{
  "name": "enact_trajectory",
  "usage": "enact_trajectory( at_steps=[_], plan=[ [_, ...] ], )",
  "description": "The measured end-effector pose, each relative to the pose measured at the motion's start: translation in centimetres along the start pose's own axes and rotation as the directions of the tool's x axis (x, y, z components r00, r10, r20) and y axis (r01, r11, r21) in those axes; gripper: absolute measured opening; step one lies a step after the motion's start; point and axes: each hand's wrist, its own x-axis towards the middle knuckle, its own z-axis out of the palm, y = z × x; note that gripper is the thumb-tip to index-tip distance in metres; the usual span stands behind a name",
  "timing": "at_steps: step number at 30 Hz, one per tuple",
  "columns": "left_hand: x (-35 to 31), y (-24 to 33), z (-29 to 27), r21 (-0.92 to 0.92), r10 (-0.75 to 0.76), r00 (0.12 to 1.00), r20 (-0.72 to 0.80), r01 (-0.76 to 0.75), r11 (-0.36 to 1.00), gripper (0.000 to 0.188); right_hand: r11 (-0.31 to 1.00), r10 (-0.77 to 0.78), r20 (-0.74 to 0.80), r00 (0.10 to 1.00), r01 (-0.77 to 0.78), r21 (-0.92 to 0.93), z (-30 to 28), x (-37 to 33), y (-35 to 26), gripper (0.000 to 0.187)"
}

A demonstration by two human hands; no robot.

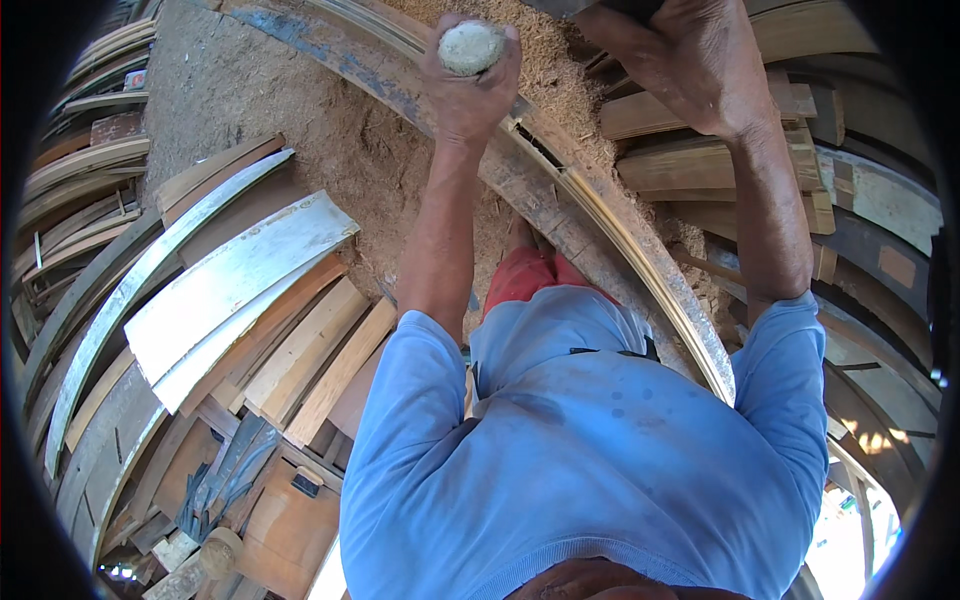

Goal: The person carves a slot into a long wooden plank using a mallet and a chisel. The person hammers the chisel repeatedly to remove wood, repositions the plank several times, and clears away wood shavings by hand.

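Note:
My left hand (470,90) is closed around a thick handle-like piece with a round, pale, worn end (471,49); its lower part is hidden by my fist. This fist is over a long wooden beam (600,230) with light strips and a dark slot along it. Farther right, my right hand (690,70) is bent at the wrist near the top edge. Its fingers look curled and are partly cut off, beside a dark flat thing (553,5) that I cannot make out.
Sawdust and shavings (560,80) lie beyond the beam, which passes close to my legs. On the left are stacked boards, a white panel (240,290) and an orange-brown box-like piece (290,520). More planks (690,160) are piled on the right. Bare ground (340,150) shows between.

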Motion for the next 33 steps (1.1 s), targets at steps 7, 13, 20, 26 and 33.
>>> enact_trajectory(
  at_steps=[7,13,20,26,33],
  plan=[
    [-4.5,-3.5,-1.0,0.631,0.362,0.888,0.282,-0.456,0.627,0.066,0.707,-0.205,0.155,0.966,0.256,-0.659,2.1,-0.4,4.7,0.012],
    [-4.4,-1.3,0.3,0.038,0.157,0.986,-0.055,-0.155,0.987,0.036,0.855,-0.343,0.031,0.939,0.326,-0.403,0.8,0.1,2.0,0.015],
    [-2.9,-0.5,-1.2,0.08,0.025,0.992,0.126,-0.035,0.996,0.048,0.926,-0.26,0.086,0.962,0.274,-0.259,-0.2,-0.2,0.3,0.019],
    [-4.4,-3.2,-1.5,0.217,0.257,0.966,0.03,-0.257,0.942,0.076,0.861,-0.428,0.011,0.904,0.411,-0.299,0.7,-0.3,1.4,0.02],
    [-4.6,-3.0,-1.4,0.182,0.179,0.982,0.056,-0.186,0.965,0.051,0.9,-0.255,0.115,0.96,0.279,-0.334,-0.2,-1.2,0.1,0.021]
  ],
)
